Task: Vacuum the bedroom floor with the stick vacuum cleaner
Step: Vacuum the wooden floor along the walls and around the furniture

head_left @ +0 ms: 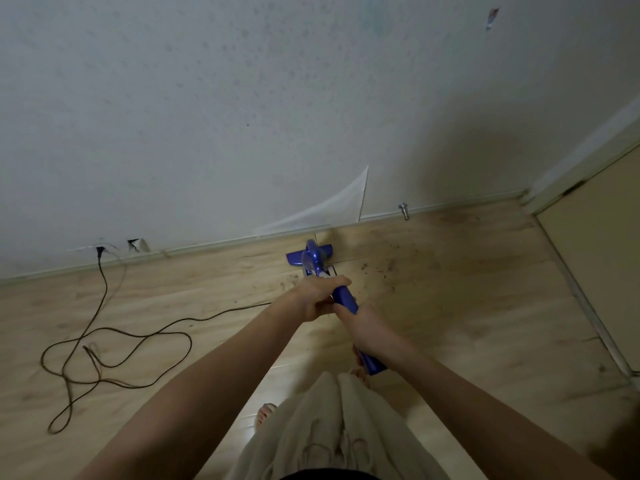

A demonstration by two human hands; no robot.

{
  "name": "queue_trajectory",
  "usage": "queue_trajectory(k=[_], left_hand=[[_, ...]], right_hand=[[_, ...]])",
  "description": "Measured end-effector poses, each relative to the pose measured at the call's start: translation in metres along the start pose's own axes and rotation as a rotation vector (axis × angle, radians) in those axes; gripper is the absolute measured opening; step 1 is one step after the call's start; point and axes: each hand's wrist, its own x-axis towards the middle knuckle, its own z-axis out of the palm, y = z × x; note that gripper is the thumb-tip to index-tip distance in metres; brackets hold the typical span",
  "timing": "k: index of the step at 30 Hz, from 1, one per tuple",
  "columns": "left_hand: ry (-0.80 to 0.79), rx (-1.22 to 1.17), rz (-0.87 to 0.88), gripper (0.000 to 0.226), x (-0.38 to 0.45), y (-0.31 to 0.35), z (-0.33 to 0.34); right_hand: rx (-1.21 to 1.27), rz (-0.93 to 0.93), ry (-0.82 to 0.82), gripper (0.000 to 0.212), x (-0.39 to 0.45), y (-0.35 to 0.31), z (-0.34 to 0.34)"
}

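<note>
Just below the middle of the head view, the left hand (320, 297) curls its fingers tightly round the upper part of the blue plastic stick vacuum cleaner (320, 263), and the right hand (363, 329) grips the same blue handle a little lower in the frame, its fingers wrapped round it with the handle's end showing beneath the wrist. The vacuum's wide blue floor head (310, 255) sits on the pale wood-look laminate floor (485, 323), near the white skirting board (207, 249) at the foot of the white speckled wall (242, 98). Right of the floor head, dark crumbs and dust (388, 268) are scattered over the boards. At lower left, a thin dark power cord (104, 337) loops loosely across the floor and runs up to a plug (100, 251) at the wall. A peeled flap of white wallpaper (332, 207) hangs above the floor head, and a small metal door stop (403, 211) stands to its right. Bare toes (266, 410) and beige cloth trousers (329, 427) fill the bottom centre.
</note>
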Motion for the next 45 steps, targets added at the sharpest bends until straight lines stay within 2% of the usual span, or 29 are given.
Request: queue_trajectory(k=[6, 11, 16, 25, 30, 35, 37, 42, 45], left_hand=[[0.011, -0.04, 0.027, 0.016, 0.002, 0.001, 0.001], [0.011, -0.049, 0.03, 0.016, 0.004, 0.011, -0.002], [0.065, -0.069, 0.076, 0.03, 0.009, 0.021, -0.005], [0.041, -0.064, 0.051, 0.034, 0.004, -0.002, 0.001], [0.018, -0.171, 0.028, 0.022, -0.003, -0.008, 0.017], [-0.002, -0.121, -0.005, 0.046, -0.011, -0.016, 0.019], [-0.003, -0.116, 0.001, 0.049, -0.01, -0.019, 0.016], [-0.006, -0.084, -0.006, 0.021, -0.01, -0.012, 0.01], [0.014, -0.064, -0.005, 0.014, -0.006, -0.009, 0.008]], right_hand=[[-0.019, -0.031, 0.037, 0.038, 0.011, 0.001, 0.004], [0.006, -0.039, 0.048, 0.032, 0.019, -0.009, 0.003], [0.031, -0.052, 0.046, 0.031, 0.028, -0.02, 0.005], [-0.02, -0.04, 0.001, 0.032, 0.019, 0.002, 0.005], [-0.042, -0.039, -0.009, 0.031, -0.003, 0.001, -0.021], [-0.052, -0.033, -0.041, 0.033, -0.033, -0.001, -0.032], [-0.045, -0.04, -0.025, 0.031, -0.035, 0.001, -0.024], [-0.011, -0.07, 0.022, 0.031, -0.017, 0.005, -0.007], [0.0, -0.062, 0.007, 0.031, -0.002, 0.009, 0.0]])
